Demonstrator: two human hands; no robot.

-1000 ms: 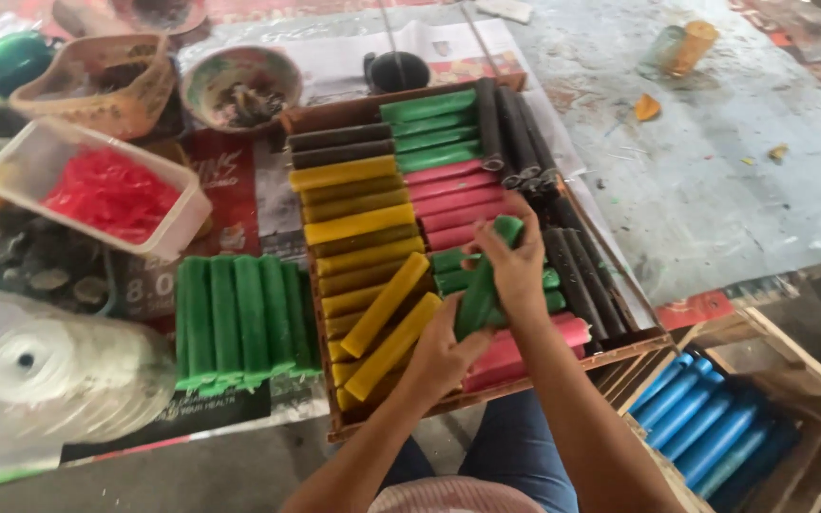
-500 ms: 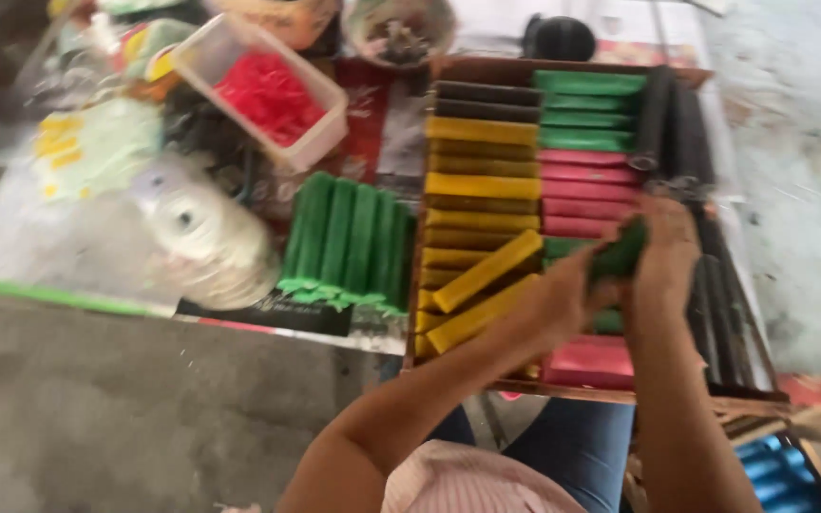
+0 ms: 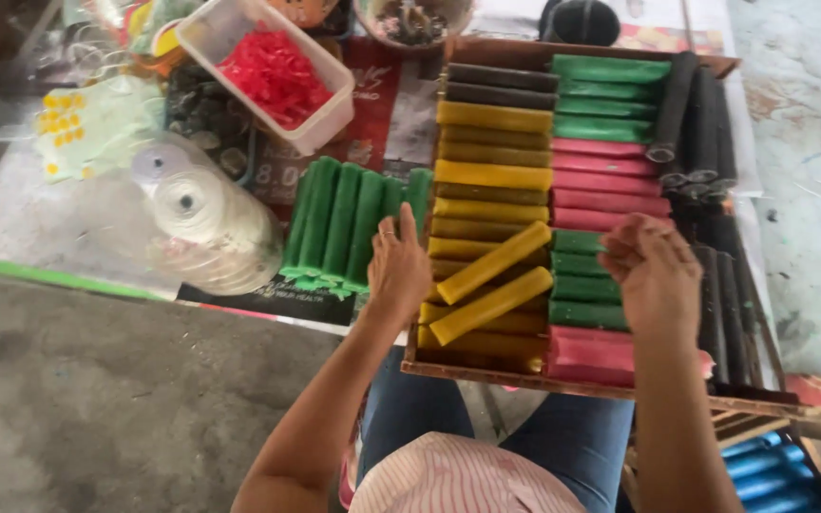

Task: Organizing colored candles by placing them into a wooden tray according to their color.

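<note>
Green sticks (image 3: 589,287) now lie in the wooden tray (image 3: 563,378), in the right-hand column between the pink sticks (image 3: 610,185) above and the pink sticks (image 3: 593,354) at the near edge. A second ago both hands held one green stick together over that spot; I now see neither hand holding anything, so I judge that stick has been set down among the others.

My right hand (image 3: 656,275) hovers over the right end of that green group, fingers loosely curled, empty. My left hand (image 3: 397,269) has swung left to the tray's left edge, fingers spread, empty, its fingertips just beside the loose green bundle (image 3: 353,223) lying on the table left of the tray.

Count, as far as I can see:
- Green sticks in the near group: three showing; more may be hidden under the right hand.
- Green at the far end of the tray: four.
- Pink in the middle block: about five.
- Loose green bundle: about six.
- Yellow sticks laid slantwise on top (image 3: 492,283): two.
- Black sticks (image 3: 705,123) along the right side: too crowded for me to count.
- White tub of red bands (image 3: 274,74): one.
</note>
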